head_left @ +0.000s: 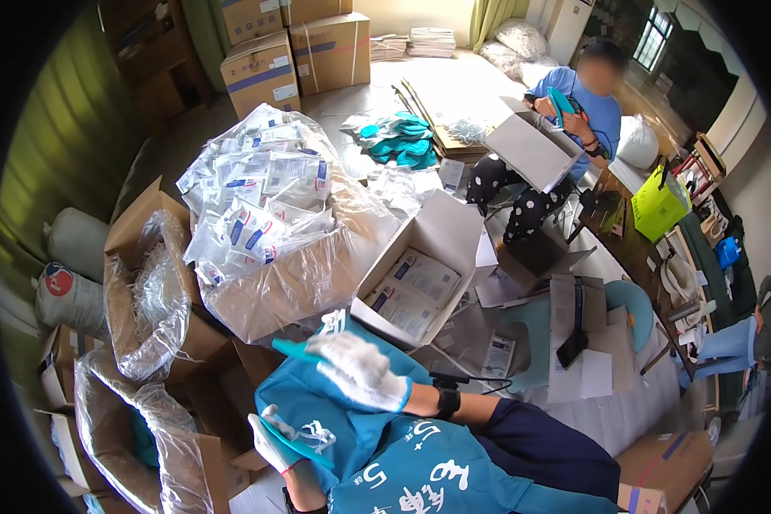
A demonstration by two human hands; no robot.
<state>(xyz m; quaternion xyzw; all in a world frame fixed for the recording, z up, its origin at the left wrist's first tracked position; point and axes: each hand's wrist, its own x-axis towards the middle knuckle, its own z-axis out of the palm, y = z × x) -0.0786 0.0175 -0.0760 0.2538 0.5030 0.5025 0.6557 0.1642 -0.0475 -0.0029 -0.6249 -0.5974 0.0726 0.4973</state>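
My left hand [269,445], in a white knit glove, grips a flat teal piece [298,445] near my lap. Loose white strands or straps [317,435] hang over that piece. Further up, my right hand [355,368], gloved in white and slightly blurred, has another flat teal piece [298,350] at its fingertips. Both hands are over the teal cloth of my clothing [403,463]. Just beyond my right hand stands an open white box [454,231] with flat printed packets [415,283] lying in it. What exactly the teal pieces are cannot be made out.
A large plastic-lined carton [265,300] heaped with sealed packets [257,197] stands ahead. Two more lined cartons [137,343] [103,428] are at left. Teal-and-white items [403,141] lie piled at the back. A co-worker [604,103] sits at far right, holding a teal item.
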